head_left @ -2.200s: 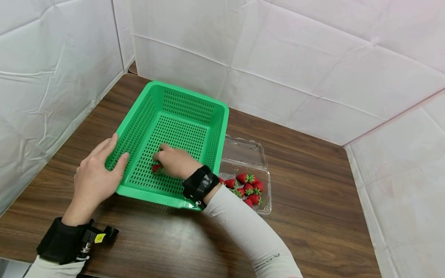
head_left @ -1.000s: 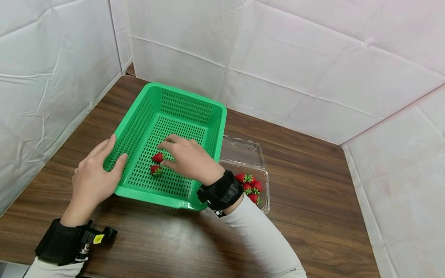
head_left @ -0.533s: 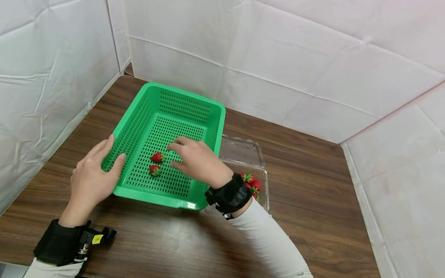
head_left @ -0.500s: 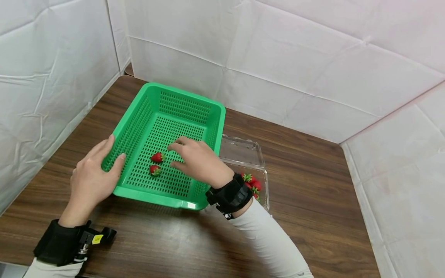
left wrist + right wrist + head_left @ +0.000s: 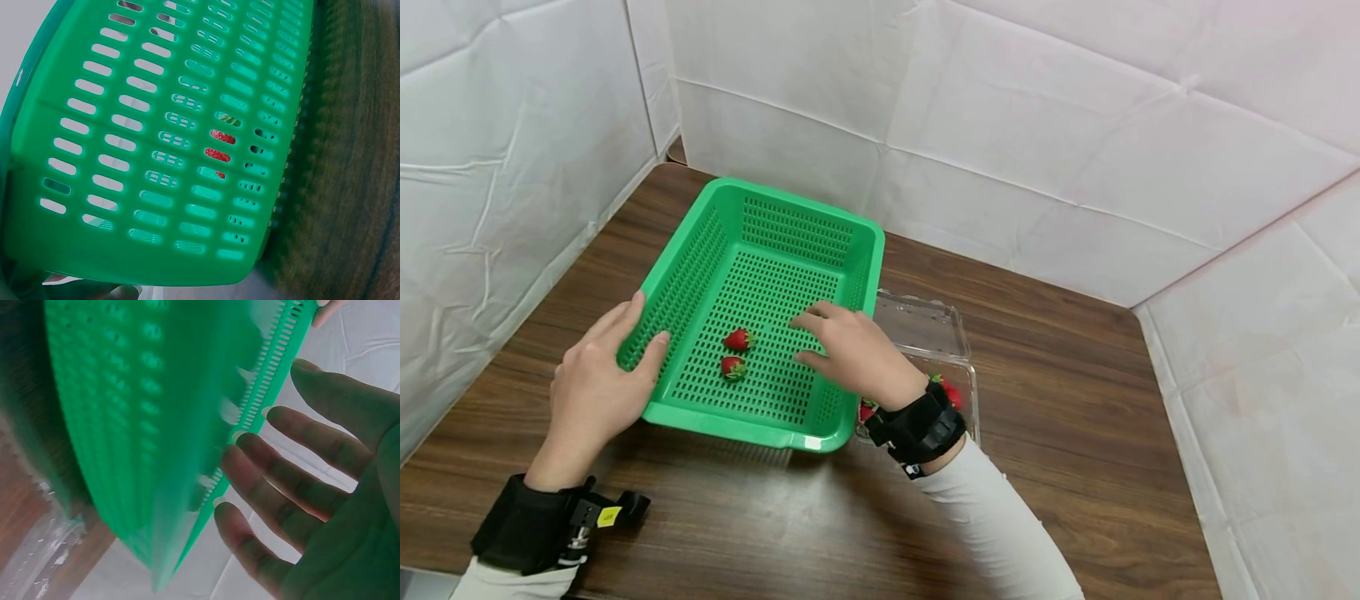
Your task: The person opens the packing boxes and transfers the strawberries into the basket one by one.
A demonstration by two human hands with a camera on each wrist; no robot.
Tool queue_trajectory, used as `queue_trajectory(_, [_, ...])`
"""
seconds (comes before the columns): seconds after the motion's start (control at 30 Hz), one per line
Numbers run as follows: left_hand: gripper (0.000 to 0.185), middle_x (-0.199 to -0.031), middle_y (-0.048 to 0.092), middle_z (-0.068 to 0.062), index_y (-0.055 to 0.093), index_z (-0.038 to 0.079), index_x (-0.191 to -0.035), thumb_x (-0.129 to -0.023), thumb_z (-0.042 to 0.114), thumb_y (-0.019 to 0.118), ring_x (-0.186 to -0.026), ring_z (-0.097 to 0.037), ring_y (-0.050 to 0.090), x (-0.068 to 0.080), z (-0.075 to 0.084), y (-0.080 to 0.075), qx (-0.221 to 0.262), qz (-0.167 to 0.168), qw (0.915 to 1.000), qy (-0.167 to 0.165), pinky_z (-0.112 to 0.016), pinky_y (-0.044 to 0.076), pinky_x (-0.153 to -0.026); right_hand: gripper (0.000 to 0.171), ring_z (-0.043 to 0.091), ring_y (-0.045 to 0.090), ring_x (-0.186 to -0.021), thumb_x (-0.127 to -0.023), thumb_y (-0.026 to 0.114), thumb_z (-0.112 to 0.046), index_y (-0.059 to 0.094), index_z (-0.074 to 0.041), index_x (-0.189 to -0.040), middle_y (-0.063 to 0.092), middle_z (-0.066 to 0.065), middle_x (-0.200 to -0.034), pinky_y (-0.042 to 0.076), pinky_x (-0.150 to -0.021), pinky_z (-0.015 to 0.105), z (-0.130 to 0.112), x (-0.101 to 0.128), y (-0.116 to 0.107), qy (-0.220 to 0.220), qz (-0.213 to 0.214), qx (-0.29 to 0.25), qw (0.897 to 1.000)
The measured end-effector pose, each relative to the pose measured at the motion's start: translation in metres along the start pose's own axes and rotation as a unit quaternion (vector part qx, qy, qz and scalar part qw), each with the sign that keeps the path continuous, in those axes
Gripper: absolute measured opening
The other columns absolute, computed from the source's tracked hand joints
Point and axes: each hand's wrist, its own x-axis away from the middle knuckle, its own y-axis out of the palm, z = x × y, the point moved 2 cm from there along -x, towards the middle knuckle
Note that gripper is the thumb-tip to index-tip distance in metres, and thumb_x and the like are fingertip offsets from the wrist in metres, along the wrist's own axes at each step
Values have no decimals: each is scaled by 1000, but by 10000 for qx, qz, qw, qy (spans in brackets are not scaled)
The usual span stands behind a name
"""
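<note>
A green slotted plastic basket (image 5: 808,212) stands on the table. My left hand (image 5: 598,383) grips its left rim, thumb inside and fingers outside. Two red strawberries with green leaves lie on the basket floor, the upper strawberry (image 5: 739,340) just behind the lower strawberry (image 5: 732,367). Red also shows through the wall slots in the left wrist view. Over the right part of the basket hovers my right hand (image 5: 857,350), fingers loosely bent, holding nothing. In the right wrist view its spread fingers (image 5: 294,481) are near the basket's rim.
A clear plastic clamshell box with its lid (image 5: 921,325) folded back sits right of the basket. Some strawberries (image 5: 951,393) show in it, partly hidden by my right wrist. White sheeted walls (image 5: 1000,125) border the wooden table (image 5: 1075,433) behind and on both sides.
My right hand has let go of a strawberry on the basket floor beside another, then drawn back right toward the clamshell box. My left hand stays on the rim.
</note>
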Motion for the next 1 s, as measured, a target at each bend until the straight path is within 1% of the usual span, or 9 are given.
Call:
queue_trajectory(0.07, [58, -152, 38, -21, 30, 19, -153, -101, 37, 46, -126, -56, 40, 0, 0, 0, -1, 11, 10000, 15, -71, 30, -91, 38, 19, 60, -114, -94, 64, -26, 60, -15, -131, 58, 6, -132, 50, -89, 30, 4, 3, 1, 31, 45, -52, 10000])
queue_trajectory(0.2, [58, -152, 37, -21, 29, 19, -153, -101, 38, 46, -127, -56, 40, 0, -1, 0, -11, 0, 10000, 9, -72, 29, -92, 36, 20, 60, -113, -94, 65, -25, 62, -13, -127, 60, 6, -127, 49, -91, 32, 10, 10, 0, 27, 217, -36, 9998])
queue_trajectory(0.27, [58, -152, 38, -21, 29, 19, -153, -101, 37, 47, -127, -56, 40, 0, -1, 0, -20, 14, 10000, 18, -71, 30, -92, 35, 20, 60, -110, -94, 65, -25, 63, -13, -127, 60, 6, -125, 49, -90, 31, 12, 14, -1, -4, 337, 46, 9994])
queue_trajectory(0.37, [58, -152, 38, -21, 29, 19, -153, -101, 38, 47, -126, -56, 41, 0, -1, 0, -32, 11, 10000, 16, -71, 31, -91, 32, 18, 62, -101, -94, 65, -25, 65, -12, -123, 61, 6, -120, 50, -84, 29, 16, 20, -2, -10, 504, 81, 9987])
queue_trajectory(0.47, [58, -152, 38, -21, 30, 19, -153, -101, 38, 47, -124, -56, 42, 0, -1, 0, -46, 25, 10000, 39, -70, 32, -89, 25, 18, 63, -93, -93, 66, -21, 67, -11, -116, 62, 6, -111, 50, -79, 27, 20, 26, -2, 39, 584, -84, 9983])
queue_trajectory(0.6, [58, -151, 39, -21, 30, 19, -153, -101, 37, 47, -123, -57, 43, -1, -1, 0, -76, 65, 9999, 61, -70, 33, -87, 12, 15, 60, -91, -93, 66, -18, 67, -11, -103, 60, 4, -101, 49, -79, 26, 26, 32, -2, 205, 541, -325, 9978])
queue_trajectory(0.73, [58, -151, 39, -21, 30, 19, -153, -101, 37, 47, -123, -57, 43, 0, 0, -1, -80, 61, 9999, 59, -70, 34, -87, 4, 12, 57, -91, -95, 62, -16, 64, -12, -96, 57, 1, -98, 48, -80, 25, 34, 37, -1, 348, 541, -397, 9971])
queue_trajectory(0.87, [58, -151, 39, -22, 30, 19, -153, -101, 37, 47, -123, -57, 43, 1, 1, -1, -71, 33, 9999, 68, -70, 34, -87, 5, 11, 57, -91, -98, 58, -14, 63, -12, -95, 57, 1, -97, 48, -82, 25, 42, 43, 1, 542, 588, -484, 9956])
queue_trajectory(1.0, [58, -151, 39, -22, 30, 18, -153, -101, 37, 47, -124, -56, 43, 1, 1, -1, -71, 70, 9999, 90, -70, 34, -88, 10, 13, 54, -83, -99, 54, -12, 64, -11, -96, 57, 2, -93, 47, -76, 28, 49, 48, 3, 743, 590, -494, 9943])
